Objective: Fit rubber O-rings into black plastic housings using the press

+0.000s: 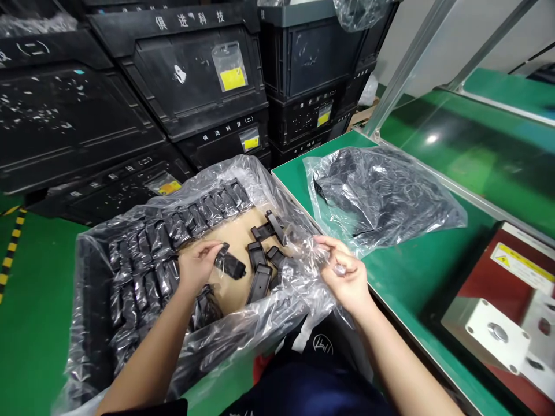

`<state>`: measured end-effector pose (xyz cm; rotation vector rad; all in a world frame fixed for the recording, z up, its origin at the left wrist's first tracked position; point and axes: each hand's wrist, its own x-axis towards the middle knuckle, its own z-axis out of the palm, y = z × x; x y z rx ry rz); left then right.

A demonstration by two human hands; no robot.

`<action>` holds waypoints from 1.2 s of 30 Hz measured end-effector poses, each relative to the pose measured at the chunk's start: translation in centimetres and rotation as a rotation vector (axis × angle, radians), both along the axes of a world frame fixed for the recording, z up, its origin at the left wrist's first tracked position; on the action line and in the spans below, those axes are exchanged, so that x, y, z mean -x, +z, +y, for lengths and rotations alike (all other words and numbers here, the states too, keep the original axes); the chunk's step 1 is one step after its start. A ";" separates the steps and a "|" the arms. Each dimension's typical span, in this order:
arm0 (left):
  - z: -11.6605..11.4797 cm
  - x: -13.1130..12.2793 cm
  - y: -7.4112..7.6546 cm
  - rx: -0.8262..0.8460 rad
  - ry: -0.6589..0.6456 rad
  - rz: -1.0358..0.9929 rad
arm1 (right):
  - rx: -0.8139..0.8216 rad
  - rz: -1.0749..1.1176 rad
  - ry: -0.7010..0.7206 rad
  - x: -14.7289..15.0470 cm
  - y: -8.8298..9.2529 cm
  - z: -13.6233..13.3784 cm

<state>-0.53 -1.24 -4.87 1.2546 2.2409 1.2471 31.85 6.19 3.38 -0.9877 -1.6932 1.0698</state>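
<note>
Between the fingertips of my left hand (197,267) is a small black plastic part (231,263), held over the cardboard sheet (228,289) in a film-lined crate. My right hand (344,273) grips crumpled clear plastic bags (303,271) at the crate's right side. Below and between the hands, several loose black plastic parts (260,283) lie jumbled on the cardboard. Rows of black parts wrapped in clear film (147,248) fill the crate's left and back. Whether film covers the part in my left hand is hard to make out.
Clear film drapes over the crate's rim (82,289). A green table (403,277) adjoins on the right, bearing a large plastic bag of dark items (385,193) and a red machine with a white button box (489,332). Stacked black crates (191,69) stand behind.
</note>
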 end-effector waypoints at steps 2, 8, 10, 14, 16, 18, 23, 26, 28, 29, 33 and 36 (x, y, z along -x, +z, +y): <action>0.6 -0.8 1.7 -0.135 -0.064 0.059 | 0.060 -0.007 0.022 0.1 -0.2 -0.3; 2.9 -0.3 3.8 -0.321 -0.110 0.064 | 0.196 0.019 0.077 -0.2 -0.9 -0.6; 3.6 -0.5 4.5 -0.385 -0.067 -0.010 | 0.223 0.023 0.089 -0.3 -0.8 -0.7; 3.2 -5.1 7.2 -0.443 -0.149 -0.114 | 0.333 0.017 0.212 0.3 0.1 -1.3; 1.9 -9.1 8.1 -0.347 -0.348 -0.149 | 0.327 -0.029 0.307 1.0 0.5 -1.8; 0.6 -12.8 8.1 -0.267 -0.556 -0.244 | 0.295 -0.083 0.397 1.7 0.3 -2.3; -1.7 -11.8 5.3 -0.020 -0.623 -0.107 | 0.317 -0.220 0.274 1.0 -2.4 -3.0; -3.3 -5.3 3.1 0.385 -0.280 0.333 | 0.345 -0.203 0.098 -0.2 -3.9 -2.8; -4.5 -1.3 1.9 0.758 -0.202 0.425 | 0.308 -0.190 0.078 -0.6 -4.4 -2.7; -5.0 0.2 1.4 0.861 -0.225 0.411 | 0.283 -0.179 0.087 -0.6 -4.5 -2.6; -5.9 2.3 -0.2 0.892 -0.352 0.310 | 0.263 -0.134 0.158 -0.2 -4.6 -2.8; -5.4 2.4 -0.6 0.821 -0.372 0.259 | 0.297 -0.132 0.191 -0.2 -4.5 -2.9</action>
